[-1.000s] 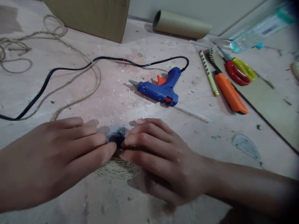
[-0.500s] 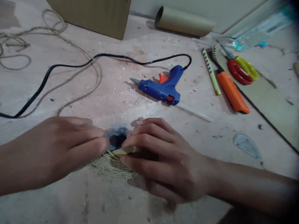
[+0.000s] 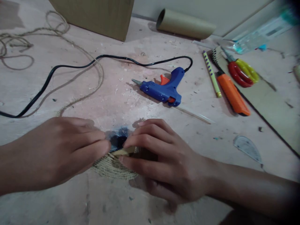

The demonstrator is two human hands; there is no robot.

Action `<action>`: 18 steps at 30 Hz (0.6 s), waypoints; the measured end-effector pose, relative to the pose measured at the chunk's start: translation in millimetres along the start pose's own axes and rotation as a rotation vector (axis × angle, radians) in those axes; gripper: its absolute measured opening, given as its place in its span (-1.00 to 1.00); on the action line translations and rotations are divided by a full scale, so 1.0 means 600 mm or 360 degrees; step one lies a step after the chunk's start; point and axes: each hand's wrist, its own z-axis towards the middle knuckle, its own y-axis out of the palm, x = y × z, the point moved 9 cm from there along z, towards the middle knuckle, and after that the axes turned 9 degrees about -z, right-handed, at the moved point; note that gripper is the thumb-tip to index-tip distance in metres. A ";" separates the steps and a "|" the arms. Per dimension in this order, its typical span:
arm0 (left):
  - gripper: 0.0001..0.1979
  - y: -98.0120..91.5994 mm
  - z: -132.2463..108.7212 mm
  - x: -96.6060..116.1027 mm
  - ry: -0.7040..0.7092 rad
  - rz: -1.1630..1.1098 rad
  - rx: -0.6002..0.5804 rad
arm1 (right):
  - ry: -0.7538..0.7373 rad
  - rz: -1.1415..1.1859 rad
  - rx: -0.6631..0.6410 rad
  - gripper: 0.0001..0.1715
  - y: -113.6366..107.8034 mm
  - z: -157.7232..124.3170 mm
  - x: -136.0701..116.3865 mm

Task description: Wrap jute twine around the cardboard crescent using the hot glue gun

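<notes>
A round piece coiled with jute twine (image 3: 114, 168) lies on the table between my hands. A pale cardboard strip (image 3: 124, 152) and a dark, bluish, shiny patch (image 3: 118, 140) show above the coil; I cannot tell what the patch is. My left hand (image 3: 63, 153) is closed at the coil's left edge, fingertips pinched together, and the loose twine (image 3: 81, 99) runs in under it. My right hand (image 3: 164, 162) curves round the right side, with thumb and fingers gripping the coiled piece. Both hands hide much of it.
Beyond my hands lies a blue glue gun (image 3: 161, 90) with a black cord (image 3: 112, 57). To the right are an orange cutter (image 3: 234, 95), a patterned pen (image 3: 212, 75), scissors (image 3: 241, 73), a protractor (image 3: 247, 148) and a bottle (image 3: 260, 34). A cardboard tube (image 3: 185, 24) and box (image 3: 100, 15) stand behind.
The view has shifted very slightly. Both hands keep nearly the same place and grip on the coiled piece.
</notes>
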 end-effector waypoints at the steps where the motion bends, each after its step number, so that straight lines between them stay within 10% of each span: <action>1: -0.73 0.000 0.000 0.000 0.0007 0.0003 0.0003 | 0.0002 -0.0006 0.0000 -0.73 0.000 0.000 0.000; 18: -0.64 -0.006 0.011 0.003 -0.0022 0.0036 0.0006 | 0.0023 -0.0055 -0.0056 -0.64 0.007 0.001 0.000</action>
